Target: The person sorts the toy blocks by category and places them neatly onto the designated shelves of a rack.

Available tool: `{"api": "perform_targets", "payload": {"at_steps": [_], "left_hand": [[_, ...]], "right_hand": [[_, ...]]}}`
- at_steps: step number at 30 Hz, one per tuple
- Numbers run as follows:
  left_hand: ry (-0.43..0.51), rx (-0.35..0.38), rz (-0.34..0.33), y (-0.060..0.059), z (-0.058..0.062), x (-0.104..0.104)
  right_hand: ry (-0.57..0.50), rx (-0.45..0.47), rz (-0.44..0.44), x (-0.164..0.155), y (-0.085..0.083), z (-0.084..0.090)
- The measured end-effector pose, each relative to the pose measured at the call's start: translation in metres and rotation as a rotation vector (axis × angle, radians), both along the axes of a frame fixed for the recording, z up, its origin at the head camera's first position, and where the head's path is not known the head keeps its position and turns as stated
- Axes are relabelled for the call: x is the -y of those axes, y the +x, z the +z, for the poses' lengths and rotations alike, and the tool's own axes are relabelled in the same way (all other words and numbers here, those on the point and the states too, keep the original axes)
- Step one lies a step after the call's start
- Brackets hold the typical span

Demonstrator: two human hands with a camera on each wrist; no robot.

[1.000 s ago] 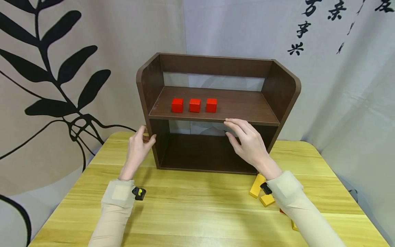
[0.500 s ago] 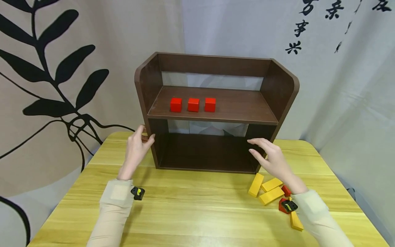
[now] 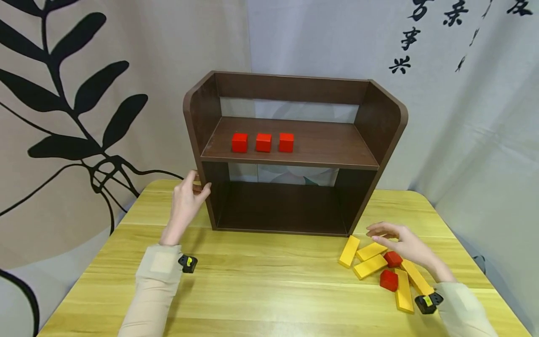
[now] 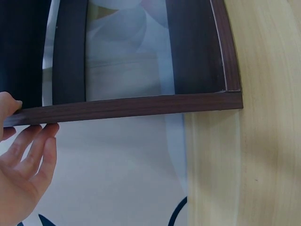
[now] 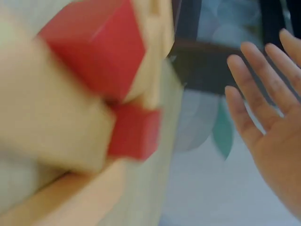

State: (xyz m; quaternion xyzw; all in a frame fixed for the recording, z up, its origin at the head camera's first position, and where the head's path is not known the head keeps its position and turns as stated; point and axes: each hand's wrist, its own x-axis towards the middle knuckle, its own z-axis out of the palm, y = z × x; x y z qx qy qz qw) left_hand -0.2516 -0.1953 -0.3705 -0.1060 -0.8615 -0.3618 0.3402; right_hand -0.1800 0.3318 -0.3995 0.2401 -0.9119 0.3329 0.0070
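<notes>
Three red cubes placed: three red cubes [image 3: 263, 142] are sitting in a row on the upper board of the brown shelf [image 3: 294, 154], toward its left half, close together but apart

Left hand: the left hand [image 3: 187, 203] is gripping the shelf's left side panel, thumb in front and fingers behind the edge; in the left wrist view the fingers [image 4: 35, 150] are lying just under that edge

Right hand: the right hand [image 3: 404, 243] is hovering with relaxed, spread fingers, holding nothing, just above the pile on the tabletop [image 3: 261, 290]

Pile: two more red blocks [image 3: 392, 259] are lying among yellow bars [image 3: 369, 267] at the shelf's right foot; the nearer red one is lying just under the fingertips

Step in hand: judging by the pose, reaching for another block

Next move: likely calling for pinching one red block clear of the bars touching it; whether they are pinning it is hard to tell
</notes>
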Motion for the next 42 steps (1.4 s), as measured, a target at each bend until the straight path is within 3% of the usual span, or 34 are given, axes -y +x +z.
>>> {"api": "perform_targets", "payload": {"at_steps": [5, 13, 20, 27, 35, 42], "left_hand": [[-0.005, 0.009, 0.005, 0.001, 0.0, 0.0], [-0.008, 0.01, -0.001, 0.002, 0.001, -0.001], [-0.008, 0.008, -0.008, 0.001, 0.0, -0.001], [0.002, 0.025, -0.01, 0.002, 0.001, 0.0], [-0.003, 0.016, -0.016, 0.002, 0.002, -0.001], [-0.006, 0.017, -0.007, 0.002, 0.001, -0.001]], "right_hand": [[-0.035, 0.144, 0.04, -0.029, 0.003, -0.014], [-0.106, 0.267, 0.186, -0.061, 0.0, -0.036], [-0.068, 0.314, 0.179, -0.071, 0.0, -0.042], [-0.091, 0.301, 0.181, -0.069, -0.002, -0.044], [-0.05, 0.295, 0.1, -0.064, -0.001, -0.044], [-0.032, 0.214, 0.063, -0.062, -0.001, -0.044]]}}
